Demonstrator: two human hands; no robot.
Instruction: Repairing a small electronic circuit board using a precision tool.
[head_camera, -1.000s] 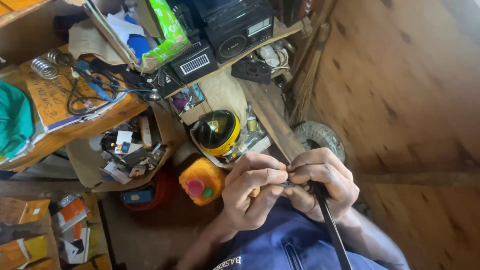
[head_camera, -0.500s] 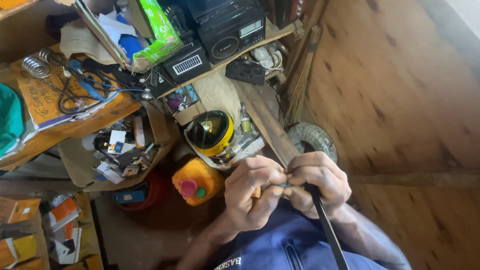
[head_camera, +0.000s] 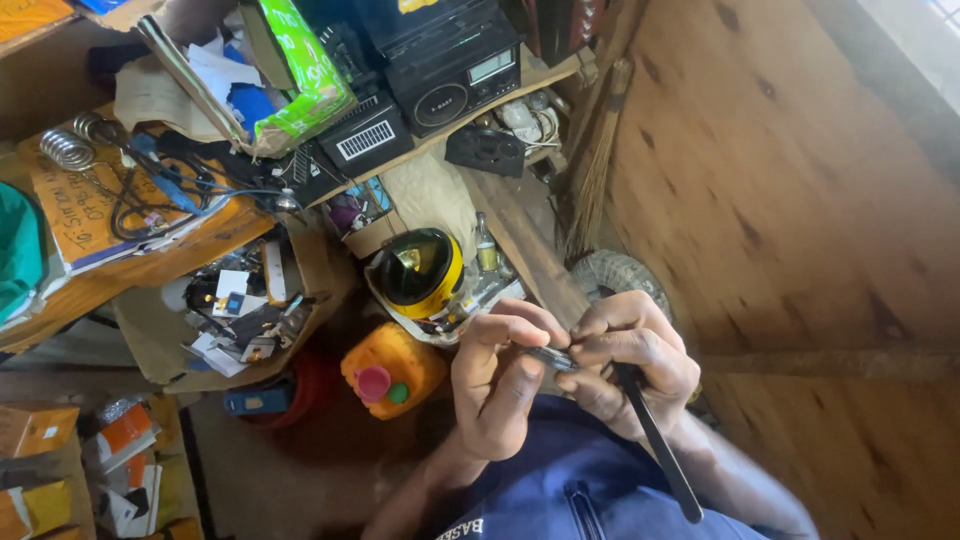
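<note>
Down by the wooden wall, an open brown cardboard box (head_camera: 150, 340) sits on the floor, filled with a jumble of small electronic parts, white scraps and dark bits (head_camera: 240, 315). Just beside it stands an orange plastic jerrycan with a pink cap and a green cap (head_camera: 393, 372), and behind that a round yellow-and-black lamp-like housing (head_camera: 418, 268) rests among clear bottles. Above, a cluttered wooden shelf (head_camera: 150, 250) carries tangled black cables (head_camera: 150, 195), a coiled metal spring stand (head_camera: 68, 147), a green printed packet (head_camera: 305, 75) and a black radio with a small display (head_camera: 450, 75). A dusty grey tyre (head_camera: 615, 275) lies against the wall, partly hidden by the hands.

Both hands meet over the lap in a blue garment (head_camera: 580, 490). The left hand (head_camera: 500, 385) has its fingers curled, thumb and forefinger pinching one end of a small silvery metal piece (head_camera: 548, 356). The right hand (head_camera: 630, 365) has its fingers pressed together around the other end of that piece and around a thin black rod-like tool (head_camera: 655, 440), which slants down past the wrist. What the piece is exactly is too small to tell
</note>
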